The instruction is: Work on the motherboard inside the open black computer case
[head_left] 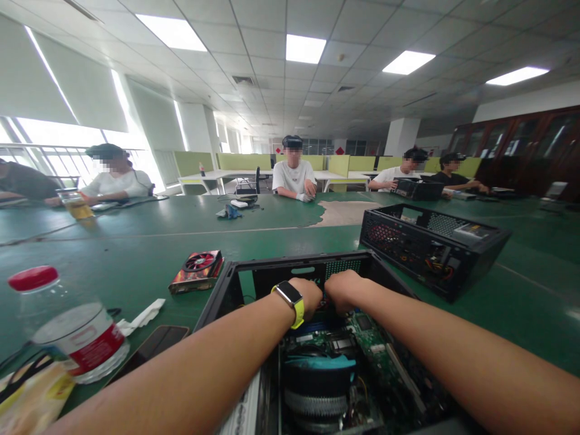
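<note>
An open black computer case (299, 263) lies in front of me, its inside facing up. Both my hands reach into its far part, close together. My left hand (312, 295), below a watch (290, 294) with a yellow-green strap, has its fingers curled downward. Beside it, my right hand (343, 290) is closed in much the same way. What the fingers grip is hidden behind the hands. Under them lies a green motherboard (376, 341). Nearer to me, a round CPU cooler (317, 386) with metal fins and a blue part on top sits on the board.
Left of the case lies a red-and-black graphics card (198, 270). A large red-capped bottle (72, 338), a phone (151, 347) and a white tissue (144, 315) are near my left arm. Another black case (430, 248) stands at right. Several people sit around the green table (136, 251).
</note>
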Demonstrator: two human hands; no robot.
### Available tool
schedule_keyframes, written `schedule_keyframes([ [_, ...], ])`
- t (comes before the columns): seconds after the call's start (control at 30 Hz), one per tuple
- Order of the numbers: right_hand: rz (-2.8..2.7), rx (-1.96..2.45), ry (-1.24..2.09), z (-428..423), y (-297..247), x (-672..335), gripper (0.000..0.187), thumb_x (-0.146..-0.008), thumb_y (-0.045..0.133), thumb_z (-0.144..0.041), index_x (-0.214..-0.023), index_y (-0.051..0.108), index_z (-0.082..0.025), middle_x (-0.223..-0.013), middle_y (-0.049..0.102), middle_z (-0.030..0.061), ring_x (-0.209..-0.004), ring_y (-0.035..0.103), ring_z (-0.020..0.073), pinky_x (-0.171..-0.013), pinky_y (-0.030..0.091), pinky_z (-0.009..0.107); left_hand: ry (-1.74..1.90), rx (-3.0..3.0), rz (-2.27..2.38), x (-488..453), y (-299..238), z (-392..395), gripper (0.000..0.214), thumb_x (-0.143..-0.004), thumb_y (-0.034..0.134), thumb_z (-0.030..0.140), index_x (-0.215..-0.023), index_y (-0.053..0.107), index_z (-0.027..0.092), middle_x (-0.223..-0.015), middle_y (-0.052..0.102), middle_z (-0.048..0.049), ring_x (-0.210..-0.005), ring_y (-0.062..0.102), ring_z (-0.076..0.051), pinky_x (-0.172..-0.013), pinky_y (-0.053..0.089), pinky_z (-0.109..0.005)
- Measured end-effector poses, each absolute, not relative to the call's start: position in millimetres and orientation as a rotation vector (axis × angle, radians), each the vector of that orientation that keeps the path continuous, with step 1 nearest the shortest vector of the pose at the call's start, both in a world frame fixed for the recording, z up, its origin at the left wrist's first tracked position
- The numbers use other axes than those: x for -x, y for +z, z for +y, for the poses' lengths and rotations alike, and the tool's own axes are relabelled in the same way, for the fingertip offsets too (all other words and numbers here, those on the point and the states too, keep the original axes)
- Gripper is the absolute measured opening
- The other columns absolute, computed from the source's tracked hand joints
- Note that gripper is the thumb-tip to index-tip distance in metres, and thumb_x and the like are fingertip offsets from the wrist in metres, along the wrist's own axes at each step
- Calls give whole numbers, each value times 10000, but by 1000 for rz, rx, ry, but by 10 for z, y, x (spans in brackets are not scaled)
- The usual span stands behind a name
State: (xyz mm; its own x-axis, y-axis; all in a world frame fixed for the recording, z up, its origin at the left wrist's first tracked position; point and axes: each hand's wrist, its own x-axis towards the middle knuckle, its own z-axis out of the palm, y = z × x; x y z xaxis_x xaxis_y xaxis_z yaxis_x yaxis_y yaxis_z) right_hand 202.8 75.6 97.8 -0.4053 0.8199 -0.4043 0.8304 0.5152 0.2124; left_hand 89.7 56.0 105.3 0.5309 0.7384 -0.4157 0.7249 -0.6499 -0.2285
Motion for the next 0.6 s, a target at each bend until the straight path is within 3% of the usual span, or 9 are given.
schedule_keyframes([
  [0.2, 2240, -1309, 33, 765, 978, -2021, 607, -470, 821, -302, -1041, 698, -135, -1066, 689, 167, -949, 659, 318, -741, 552, 371, 757, 2738, -1320, -900, 1079, 548, 345, -719, 637, 165, -1049, 675, 71, -1087, 684, -196, -998, 652, -345, -822, 572, -444],
  [0.43, 2226, -1311, 38, 745, 992, -2024, 599, -488, 810, -307, -1048, 694, -128, -1072, 686, 162, -947, 658, 310, -732, 552, 365, 767, 2715, -1319, -902, 1052, 558, 340, -694, 669, 172, -1027, 692, 107, -1062, 697, -178, -983, 662, -318, -816, 572, -371],
  [0.6, 2208, -1311, 24, 765, 980, -2021, 608, -489, 810, -316, -1058, 694, -135, -1065, 689, 159, -932, 663, 302, -718, 551, 354, 716, 2735, -1322, -892, 1008, 582, 333, -675, 668, 185, -998, 700, 109, -1038, 703, -182, -958, 668, -328, -797, 578, -402],
])
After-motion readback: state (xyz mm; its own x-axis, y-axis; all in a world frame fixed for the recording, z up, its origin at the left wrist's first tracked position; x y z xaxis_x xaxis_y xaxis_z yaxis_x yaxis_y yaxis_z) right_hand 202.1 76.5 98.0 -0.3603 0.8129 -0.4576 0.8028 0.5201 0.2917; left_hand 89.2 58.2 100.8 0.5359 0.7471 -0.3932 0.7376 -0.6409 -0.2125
